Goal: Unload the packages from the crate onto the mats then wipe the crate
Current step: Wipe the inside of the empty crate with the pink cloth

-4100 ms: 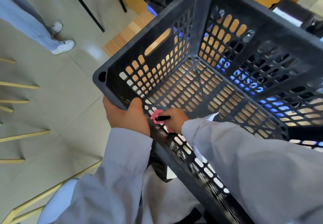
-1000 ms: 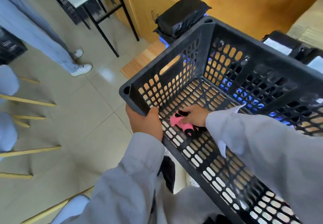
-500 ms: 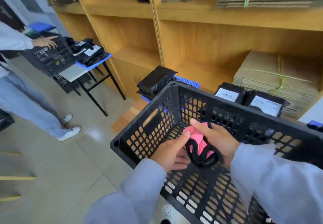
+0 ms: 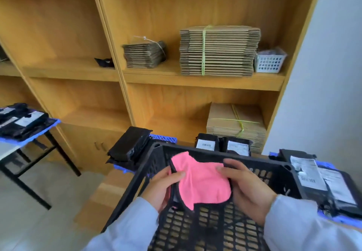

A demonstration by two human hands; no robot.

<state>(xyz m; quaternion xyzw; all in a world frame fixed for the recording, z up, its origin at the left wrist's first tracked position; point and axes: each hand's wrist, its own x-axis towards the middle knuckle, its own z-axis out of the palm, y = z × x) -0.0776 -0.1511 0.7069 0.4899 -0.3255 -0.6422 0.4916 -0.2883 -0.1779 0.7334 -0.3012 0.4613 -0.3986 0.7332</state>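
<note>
The cloth is hanging pink and limp over the crate, pinched at its left edge by the left hand and at its right by the right hand, thumbs pressing on top; it is looking soft and light, likely best bunched into a pad before wiping. Packages are lying on blue mats beside the crate; shelves are standing behind.

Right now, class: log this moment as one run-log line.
stage: wiping | left hand: holds cloth | right hand: holds cloth | crate: no packages seen
</note>
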